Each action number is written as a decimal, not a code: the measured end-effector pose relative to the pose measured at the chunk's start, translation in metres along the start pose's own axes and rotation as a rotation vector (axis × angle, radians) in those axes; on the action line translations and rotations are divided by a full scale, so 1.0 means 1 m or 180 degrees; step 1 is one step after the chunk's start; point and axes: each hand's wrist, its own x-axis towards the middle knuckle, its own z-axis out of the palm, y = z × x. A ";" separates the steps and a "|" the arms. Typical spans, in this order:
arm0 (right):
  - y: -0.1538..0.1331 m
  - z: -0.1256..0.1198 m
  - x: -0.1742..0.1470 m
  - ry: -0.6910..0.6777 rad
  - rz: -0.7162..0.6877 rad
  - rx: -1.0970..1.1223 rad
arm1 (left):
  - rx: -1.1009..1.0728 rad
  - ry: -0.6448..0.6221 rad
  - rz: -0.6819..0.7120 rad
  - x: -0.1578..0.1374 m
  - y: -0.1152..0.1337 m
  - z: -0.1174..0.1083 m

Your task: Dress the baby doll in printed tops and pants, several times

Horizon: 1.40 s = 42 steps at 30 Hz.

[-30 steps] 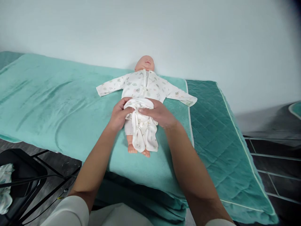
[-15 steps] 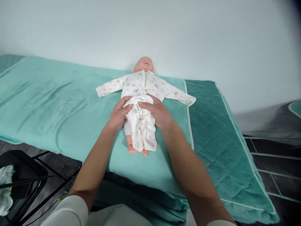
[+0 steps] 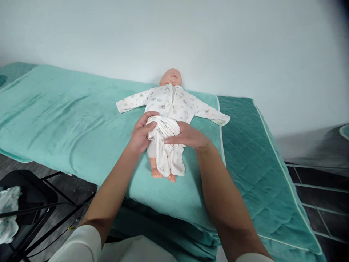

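Note:
A baby doll (image 3: 171, 77) lies on its back, head toward the wall, wearing a white printed long-sleeved top (image 3: 159, 100) with both sleeves spread wide. Over its lower body are small white printed trousers (image 3: 174, 160), their waist bunched up. My left hand (image 3: 142, 133) pinches the waistband at its left side between thumb and fingers. On the other side, my right hand (image 3: 188, 135) grips the trousers with the thumb lying across their front; its fingers are partly hidden by the cloth. Below the trouser legs the doll's bare feet show.
A green plush cover (image 3: 68, 120) lies under the doll, with a darker quilted cover (image 3: 251, 163) to the right. Behind is a pale wall (image 3: 174, 32). At lower left stands a black folding chair (image 3: 32, 189) with a printed white cloth (image 3: 9, 209) on it.
My right hand has shifted lower on the trousers, its thumb now across their front. The waistband is more gathered and twisted. The whole view has shifted slightly.

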 end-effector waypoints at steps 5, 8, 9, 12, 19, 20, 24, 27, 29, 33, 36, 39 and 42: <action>0.016 -0.008 -0.003 0.0251 -0.0063 0.0396 | 0.0812 -0.0486 -0.0356 -0.006 0.022 0.007; 0.026 -0.009 -0.001 0.0488 -0.0165 0.0646 | 0.1666 -0.0841 -0.0481 0.000 0.036 0.011; 0.027 -0.009 -0.001 0.0525 -0.0171 0.0658 | 0.1786 -0.0892 -0.0501 0.003 0.038 0.013; 0.021 -0.009 -0.002 0.0427 -0.0173 0.0471 | 0.1503 -0.0707 -0.0413 0.013 0.037 0.015; 0.005 0.002 -0.001 0.0284 -0.0156 0.0190 | 0.0703 -0.0067 -0.0450 0.004 0.018 0.020; 0.005 0.004 0.000 0.0417 -0.0191 0.0269 | 0.0701 -0.0014 -0.0481 -0.003 0.018 0.023; 0.006 0.007 0.003 0.0567 -0.0246 0.0252 | 0.0760 0.0213 -0.0591 -0.037 0.019 0.038; 0.003 0.005 0.001 0.0499 -0.0241 -0.0029 | 0.0881 0.0285 -0.0738 -0.064 0.021 0.043; 0.000 0.002 -0.001 0.0451 -0.0181 -0.0158 | 0.0963 0.0301 -0.0793 -0.078 0.021 0.041; -0.003 -0.005 -0.005 -0.0041 0.0106 -0.0293 | 0.0680 0.0540 -0.0501 -0.078 0.021 0.030; -0.005 -0.009 -0.008 -0.0483 0.0301 -0.0437 | 0.0299 0.0739 -0.0193 -0.056 0.022 0.022; -0.006 -0.009 -0.009 -0.0625 0.0312 -0.0557 | 0.0190 0.0656 -0.0173 -0.040 0.024 0.023; -0.006 -0.005 -0.008 -0.0409 0.0086 -0.0391 | 0.0337 0.0485 -0.0440 -0.047 0.027 0.032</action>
